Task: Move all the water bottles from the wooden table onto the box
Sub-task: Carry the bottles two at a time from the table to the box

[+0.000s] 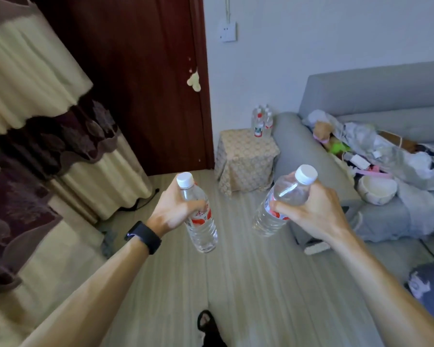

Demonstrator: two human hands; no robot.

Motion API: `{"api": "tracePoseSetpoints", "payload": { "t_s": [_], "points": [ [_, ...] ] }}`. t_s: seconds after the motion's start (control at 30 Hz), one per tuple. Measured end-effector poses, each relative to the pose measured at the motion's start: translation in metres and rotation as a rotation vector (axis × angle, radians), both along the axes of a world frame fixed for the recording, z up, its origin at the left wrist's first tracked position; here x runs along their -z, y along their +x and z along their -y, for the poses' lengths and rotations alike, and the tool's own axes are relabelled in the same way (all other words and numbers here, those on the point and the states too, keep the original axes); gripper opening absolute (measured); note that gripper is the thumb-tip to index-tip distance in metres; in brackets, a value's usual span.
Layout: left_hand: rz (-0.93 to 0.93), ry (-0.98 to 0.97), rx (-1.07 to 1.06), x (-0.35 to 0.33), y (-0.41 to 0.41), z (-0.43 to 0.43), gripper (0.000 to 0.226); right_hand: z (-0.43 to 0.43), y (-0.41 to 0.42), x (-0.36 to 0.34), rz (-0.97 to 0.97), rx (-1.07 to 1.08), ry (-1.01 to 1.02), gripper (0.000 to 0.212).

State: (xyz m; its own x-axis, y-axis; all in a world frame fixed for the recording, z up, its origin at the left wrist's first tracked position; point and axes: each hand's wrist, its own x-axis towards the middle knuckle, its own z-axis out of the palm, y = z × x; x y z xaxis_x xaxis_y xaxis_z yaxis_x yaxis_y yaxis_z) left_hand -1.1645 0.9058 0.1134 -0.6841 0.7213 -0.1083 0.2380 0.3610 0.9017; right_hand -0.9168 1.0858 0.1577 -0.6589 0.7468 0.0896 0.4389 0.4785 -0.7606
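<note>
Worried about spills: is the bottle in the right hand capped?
Capped: a white cap sits on the bottle in the right hand.

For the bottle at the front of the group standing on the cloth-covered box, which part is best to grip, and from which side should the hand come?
Probably the body around its label, coming from the room side. The front bottle stands upright on the covered box, with other bottles close behind it and the sofa arm beside it, so only the front looks open. Both hands are occupied now.

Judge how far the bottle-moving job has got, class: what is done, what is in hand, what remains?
Done: several bottles already stand on the cloth-covered box beside the sofa. In hand: the left hand and right hand each carry one bottle. Left: setting these two down; the wooden table is out of view.
</note>
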Motion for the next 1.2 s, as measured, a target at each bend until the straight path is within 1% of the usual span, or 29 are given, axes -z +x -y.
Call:
{"api": "tracePoseSetpoints", "payload": {
  "t_s": [0.1, 0.2, 0.27, 0.33, 0.4, 0.47, 0.53, 0.63, 0.73, 0.83, 0.93, 0.97, 1.07, 1.1, 1.2],
  "points": [
    [0.039, 0.000, -0.008, 0.019, -0.053, -0.052, 0.049, -0.056, -0.050, 0.010, 0.026, 0.021, -0.021, 0.038],
    [0.075, -0.011, 0.010, 0.034, -0.111, -0.108, 0.050, -0.109, -0.104, 0.019, 0.060, 0.039, -0.047, 0.041],
    [0.112, -0.018, 0.009, 0.041, -0.147, -0.145, 0.048, -0.138, -0.136, 0.019, 0.094, 0.037, -0.054, 0.033],
    [0.131, -0.023, 0.029, 0.047, -0.180, -0.186, 0.041, -0.169, -0.167, 0.018, 0.099, 0.047, -0.063, 0.026],
    [0.128, -0.044, 0.081, 0.049, -0.207, -0.228, 0.036, -0.200, -0.193, 0.022, 0.102, 0.061, -0.085, 0.025],
    [0.111, -0.068, 0.124, 0.053, -0.230, -0.270, 0.039, -0.234, -0.217, 0.029, 0.113, 0.068, -0.112, 0.029],
    [0.112, -0.097, 0.159, 0.059, -0.250, -0.310, 0.039, -0.273, -0.241, 0.040, 0.122, 0.085, -0.151, 0.040],
    [0.117, -0.151, 0.217, 0.068, -0.279, -0.371, 0.021, -0.329, -0.275, 0.057, 0.156, 0.088, -0.198, 0.040],
    [0.099, -0.210, 0.238, 0.081, -0.313, -0.430, 0.016, -0.391, -0.311, 0.076, 0.183, 0.075, -0.209, 0.052],
    [0.120, -0.268, 0.171, 0.093, -0.343, -0.482, 0.018, -0.449, -0.346, 0.092, 0.194, 0.024, -0.226, 0.049],
    [0.181, -0.272, 0.088, 0.103, -0.367, -0.524, 0.025, -0.497, -0.382, 0.102, 0.203, -0.016, -0.258, 0.032],
    [0.197, -0.276, 0.058, 0.108, -0.377, -0.537, 0.028, -0.514, -0.396, 0.107, 0.217, -0.033, -0.278, 0.032],
    [0.208, -0.321, 0.018, 0.128, -0.408, -0.568, 0.030, -0.552, -0.436, 0.123, 0.268, -0.075, -0.308, 0.049],
    [0.198, -0.353, 0.019, 0.133, -0.419, -0.580, 0.034, -0.564, -0.449, 0.131, 0.277, -0.084, -0.314, 0.052],
    [0.167, -0.442, 0.020, 0.159, -0.457, -0.617, 0.060, -0.595, -0.490, 0.151, 0.308, -0.066, -0.347, 0.053]
  ]
}}
